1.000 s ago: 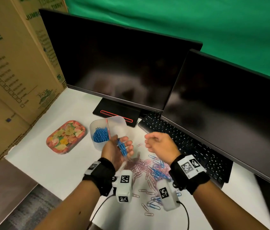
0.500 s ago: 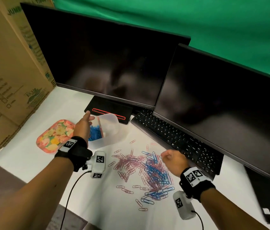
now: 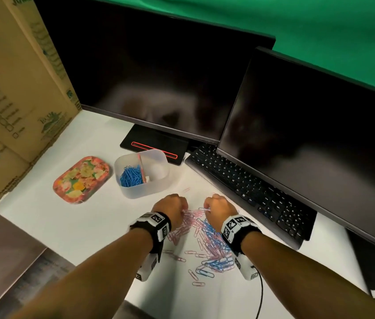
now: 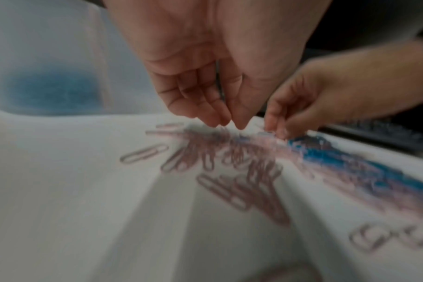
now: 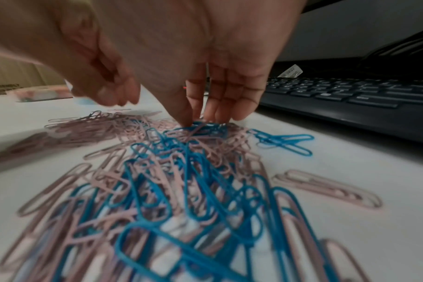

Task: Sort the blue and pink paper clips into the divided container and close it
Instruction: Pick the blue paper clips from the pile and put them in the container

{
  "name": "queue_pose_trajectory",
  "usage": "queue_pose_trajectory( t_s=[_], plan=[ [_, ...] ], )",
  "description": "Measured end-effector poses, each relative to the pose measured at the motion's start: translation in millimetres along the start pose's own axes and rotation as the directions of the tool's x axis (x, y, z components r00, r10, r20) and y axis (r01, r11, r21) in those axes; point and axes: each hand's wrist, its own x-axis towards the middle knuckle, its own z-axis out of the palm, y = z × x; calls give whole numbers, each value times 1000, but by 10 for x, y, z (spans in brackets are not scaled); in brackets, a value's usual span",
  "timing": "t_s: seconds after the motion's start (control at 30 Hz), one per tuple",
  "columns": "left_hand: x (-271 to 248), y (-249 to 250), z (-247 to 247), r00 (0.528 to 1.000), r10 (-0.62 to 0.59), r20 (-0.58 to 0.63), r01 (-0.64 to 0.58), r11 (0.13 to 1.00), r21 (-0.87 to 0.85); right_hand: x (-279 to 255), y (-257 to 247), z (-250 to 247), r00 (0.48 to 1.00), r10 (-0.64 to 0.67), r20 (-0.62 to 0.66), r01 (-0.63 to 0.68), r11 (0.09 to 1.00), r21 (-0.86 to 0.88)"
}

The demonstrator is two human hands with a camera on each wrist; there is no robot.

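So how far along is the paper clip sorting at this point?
Partly done. A batch of blue clips sits in the container's left compartment; the right one looks empty. Both the left hand and right hand are down at the mixed pile, fingertips reaching in. Left: remaining blue clips, all the pink, then closing with the floral lid.

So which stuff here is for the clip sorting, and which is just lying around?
For the job:
blue clips
pink clips
container
lid

Lying about:
keyboard
monitors
boxes
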Motion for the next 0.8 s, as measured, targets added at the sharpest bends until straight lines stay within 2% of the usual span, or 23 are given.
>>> queue_pose_trajectory(
  t_s=[0.07,0.2,0.4,0.5,0.6,0.8],
  plan=[
    [30,-16,90,999,-22,45,19,998,57,-22,-22,5,1000,-3,0,3,1000,-29],
    [57,-3,163,999,-31,30,28,995,96,-57,-71,-32,999,-7,33,9,998,-58],
    [71,-54,120,997,-68,23,66,995,78,-63,-95,-54,997,-10,81,6,999,44],
    [47,-91,95,996,-91,-3,91,996,3,-52,-92,-77,992,-5,130,0,999,38],
    [31,-135,48,993,-112,-24,108,984,-143,-27,-77,-73,990,-5,139,0,999,40],
    [-17,-168,-90,986,-164,-9,149,916,-373,-14,-68,-45,989,-38,142,39,999,-4]
  ],
)
